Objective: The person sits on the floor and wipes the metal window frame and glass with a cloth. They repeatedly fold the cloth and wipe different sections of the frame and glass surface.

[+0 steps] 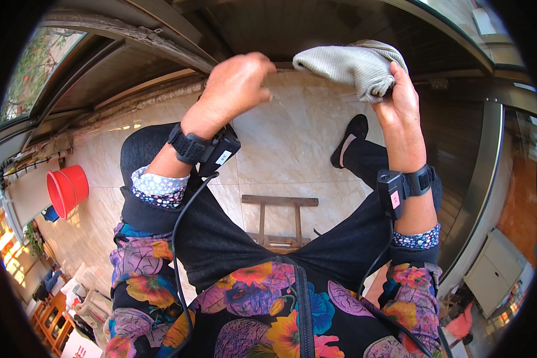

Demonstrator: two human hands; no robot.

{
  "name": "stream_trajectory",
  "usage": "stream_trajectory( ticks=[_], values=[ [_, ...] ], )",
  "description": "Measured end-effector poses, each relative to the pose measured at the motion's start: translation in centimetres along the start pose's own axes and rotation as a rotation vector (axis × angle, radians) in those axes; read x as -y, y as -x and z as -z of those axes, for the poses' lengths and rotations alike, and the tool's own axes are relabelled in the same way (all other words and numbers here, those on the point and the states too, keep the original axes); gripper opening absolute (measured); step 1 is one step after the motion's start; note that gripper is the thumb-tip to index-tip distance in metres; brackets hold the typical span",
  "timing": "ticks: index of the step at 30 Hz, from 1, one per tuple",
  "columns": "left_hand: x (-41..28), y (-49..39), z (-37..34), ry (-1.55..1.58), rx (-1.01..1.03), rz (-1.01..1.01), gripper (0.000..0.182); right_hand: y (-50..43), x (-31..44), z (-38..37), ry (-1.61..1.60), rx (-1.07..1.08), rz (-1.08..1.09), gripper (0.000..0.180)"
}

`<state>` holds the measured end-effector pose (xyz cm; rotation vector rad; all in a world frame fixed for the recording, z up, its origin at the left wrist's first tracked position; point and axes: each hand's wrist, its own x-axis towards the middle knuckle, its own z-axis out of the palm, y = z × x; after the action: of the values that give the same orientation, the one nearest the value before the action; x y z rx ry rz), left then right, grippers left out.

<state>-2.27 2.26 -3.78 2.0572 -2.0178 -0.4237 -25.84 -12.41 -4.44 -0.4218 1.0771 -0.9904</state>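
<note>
My right hand point(400, 96) grips a folded, bunched light-grey ribbed cloth point(340, 65), with the thumb on its near side. The cloth's rounded end points left towards my other hand, and part of it is hidden by the grip. Apart from the cloth, my left hand point(237, 85) is raised with bent fingers, slightly blurred. A gap shows between its thumb and fingers, and nothing is visible in it. Behind both hands stands a dark panel point(322, 27).
Between my legs is a wooden stool frame point(279, 200) on the marble-look tile floor point(291, 134). A red bucket point(67, 191) stands at the left. A metal-edged dark frame point(487, 161) runs along the right, near a light cabinet point(492, 273). Cables hang from both wrist devices.
</note>
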Motion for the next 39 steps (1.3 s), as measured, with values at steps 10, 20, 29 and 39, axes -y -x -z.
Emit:
stream_trajectory(
  ticks=[10,20,29,39],
  values=[
    [-4.9,-2.3,1.3,0.354,-0.489,-0.274,0.021,2.5,-1.8,-1.7,0.130,0.111,-0.059,0.028],
    [-5.0,-2.2,0.8,0.276,-0.495,-0.262,0.016,2.9,-2.4,-2.2,0.158,0.160,-0.016,0.031],
    [-5.1,-2.2,0.8,0.367,-0.489,-0.247,0.012,3.0,-2.3,-2.2,0.149,0.140,-0.046,0.028],
    [-3.6,-1.5,1.8,0.529,-0.437,-0.126,0.008,0.7,-1.5,-0.4,0.057,0.069,-0.034,0.029]
  ],
)
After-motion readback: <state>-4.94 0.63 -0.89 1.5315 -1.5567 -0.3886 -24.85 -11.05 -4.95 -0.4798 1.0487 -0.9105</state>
